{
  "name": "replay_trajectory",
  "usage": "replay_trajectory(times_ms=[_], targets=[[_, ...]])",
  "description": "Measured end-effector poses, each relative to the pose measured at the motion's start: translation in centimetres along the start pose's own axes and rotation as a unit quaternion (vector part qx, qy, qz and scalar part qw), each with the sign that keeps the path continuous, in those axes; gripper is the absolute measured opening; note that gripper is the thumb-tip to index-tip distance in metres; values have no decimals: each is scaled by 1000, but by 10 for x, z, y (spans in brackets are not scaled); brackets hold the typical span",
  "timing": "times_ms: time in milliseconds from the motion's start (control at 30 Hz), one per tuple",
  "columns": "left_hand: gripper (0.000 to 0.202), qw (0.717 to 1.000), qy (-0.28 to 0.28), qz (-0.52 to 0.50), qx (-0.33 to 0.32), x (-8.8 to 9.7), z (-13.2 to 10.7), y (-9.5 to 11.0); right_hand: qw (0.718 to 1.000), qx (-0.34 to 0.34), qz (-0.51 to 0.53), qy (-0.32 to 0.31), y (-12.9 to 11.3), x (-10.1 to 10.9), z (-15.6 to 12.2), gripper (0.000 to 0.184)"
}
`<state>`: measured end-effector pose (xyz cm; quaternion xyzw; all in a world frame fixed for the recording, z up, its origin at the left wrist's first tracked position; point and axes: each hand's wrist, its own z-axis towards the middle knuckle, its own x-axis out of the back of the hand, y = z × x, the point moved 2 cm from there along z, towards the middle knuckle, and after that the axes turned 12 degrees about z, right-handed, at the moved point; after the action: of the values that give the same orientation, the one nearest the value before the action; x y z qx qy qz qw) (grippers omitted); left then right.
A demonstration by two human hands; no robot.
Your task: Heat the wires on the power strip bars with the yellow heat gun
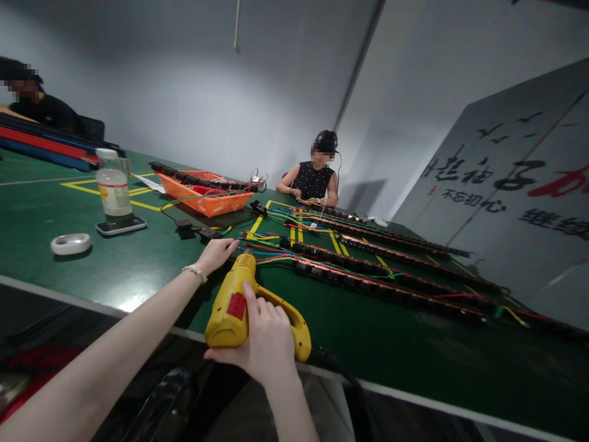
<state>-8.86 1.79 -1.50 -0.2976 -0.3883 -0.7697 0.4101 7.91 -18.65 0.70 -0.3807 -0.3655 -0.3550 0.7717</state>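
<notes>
My right hand [271, 334] is wrapped round a yellow heat gun [226, 313], which has a red label and a looped handle. Its nozzle points away from me, towards a bundle of coloured wires [271, 253]. Just left of the nozzle, my left hand [219, 255] has its fingers closed at the ends of these wires; the exact grip is partly hidden. The wires lead right into long dark strips with copper-coloured edges [350, 276], lying side by side on the green table [322, 325].
Black connectors [186, 229] lie beyond my left hand, near an orange basket [209, 204] holding more strips. A bottle [113, 190], a phone [121, 225] and a white oval case [70, 244] stand left. One person [317, 181] sits opposite, another [48, 113] far left.
</notes>
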Motion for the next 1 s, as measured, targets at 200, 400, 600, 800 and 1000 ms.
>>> replay_trajectory(times_ms=[200, 400, 600, 800, 1000], targets=[[48, 1000, 6, -1, -4, -1, -1, -1, 999, -35, -19, 7, 28, 20, -9, 112], [47, 1000, 8, 2, -7, 1, -1, 0, 996, -45, -67, 39, 49, 30, -16, 112], [46, 1000, 8, -4, -5, 4, -2, 3, 995, -47, -74, 48, 47, 30, -16, 110], [46, 1000, 8, 3, 5, 4, -2, 5, 992, -46, -103, 52, 41, 20, -13, 106], [45, 1000, 8, 3, 6, 3, -1, 5, 995, -30, -80, 41, 23, 9, -6, 111]])
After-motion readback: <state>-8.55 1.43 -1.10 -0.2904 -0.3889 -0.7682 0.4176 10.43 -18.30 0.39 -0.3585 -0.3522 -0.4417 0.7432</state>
